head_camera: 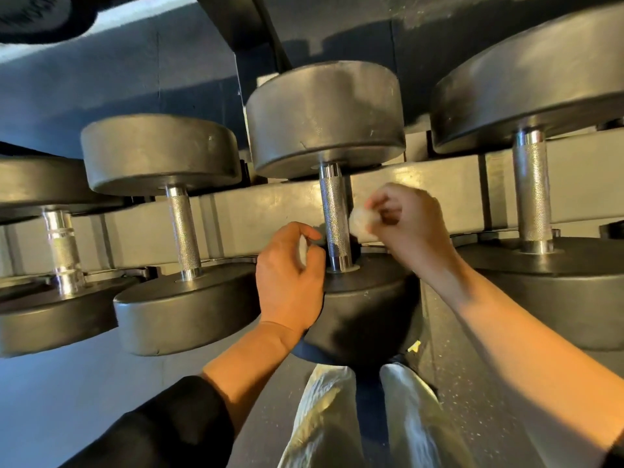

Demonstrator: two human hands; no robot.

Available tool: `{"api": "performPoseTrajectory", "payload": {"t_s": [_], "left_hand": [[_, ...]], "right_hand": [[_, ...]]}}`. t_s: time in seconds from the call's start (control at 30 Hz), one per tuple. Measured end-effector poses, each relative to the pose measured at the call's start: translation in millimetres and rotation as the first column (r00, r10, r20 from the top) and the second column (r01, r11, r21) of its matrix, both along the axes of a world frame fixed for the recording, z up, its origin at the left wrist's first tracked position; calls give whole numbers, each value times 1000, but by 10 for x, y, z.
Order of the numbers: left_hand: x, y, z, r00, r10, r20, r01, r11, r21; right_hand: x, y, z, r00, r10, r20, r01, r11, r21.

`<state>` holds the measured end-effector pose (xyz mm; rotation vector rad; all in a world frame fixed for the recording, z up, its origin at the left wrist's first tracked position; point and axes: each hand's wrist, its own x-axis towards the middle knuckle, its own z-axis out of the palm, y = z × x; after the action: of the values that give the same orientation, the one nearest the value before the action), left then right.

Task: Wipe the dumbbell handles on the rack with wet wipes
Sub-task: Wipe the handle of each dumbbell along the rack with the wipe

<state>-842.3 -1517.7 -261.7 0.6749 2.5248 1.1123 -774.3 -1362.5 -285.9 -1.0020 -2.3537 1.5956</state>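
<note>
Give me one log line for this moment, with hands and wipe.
right hand: holds wipe beside handle | left hand: curled near handle base, contact unclear

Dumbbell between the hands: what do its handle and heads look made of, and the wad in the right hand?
Handle: metal, chrome-bright, knurled cross-hatch grip. Heads: likely rubber or urethane over a core, matte black, scuffed. Wad held by the right hand: pale crumpled wipe, blurred.

Open gaps between neighbouring handles along rack beam (270, 211). Centre handle (334, 214) flanked closely: left hand (290, 275) on one side, right hand (405, 224) with wipe (361, 221) on the other. Dumbbell heads (324, 119) block both handle ends
</note>
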Motion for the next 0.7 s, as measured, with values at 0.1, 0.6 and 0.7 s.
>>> {"api": "performPoseTrajectory", "payload": {"t_s": [0.1,0.6,0.7], "left_hand": [[7,1,2,1000,8,-6,-8,1000,1],[52,13,40,998,67,16,-67,997,-26],[166,110,148,997,69,45,-69,998,-4]], "right_hand": [[-167,-21,91,970,-116,-215,163,962,218],[-72,-253,194,980,192,-53,-166,937,308],[195,-195,278,991,134,-24,-120,947,298]]}}
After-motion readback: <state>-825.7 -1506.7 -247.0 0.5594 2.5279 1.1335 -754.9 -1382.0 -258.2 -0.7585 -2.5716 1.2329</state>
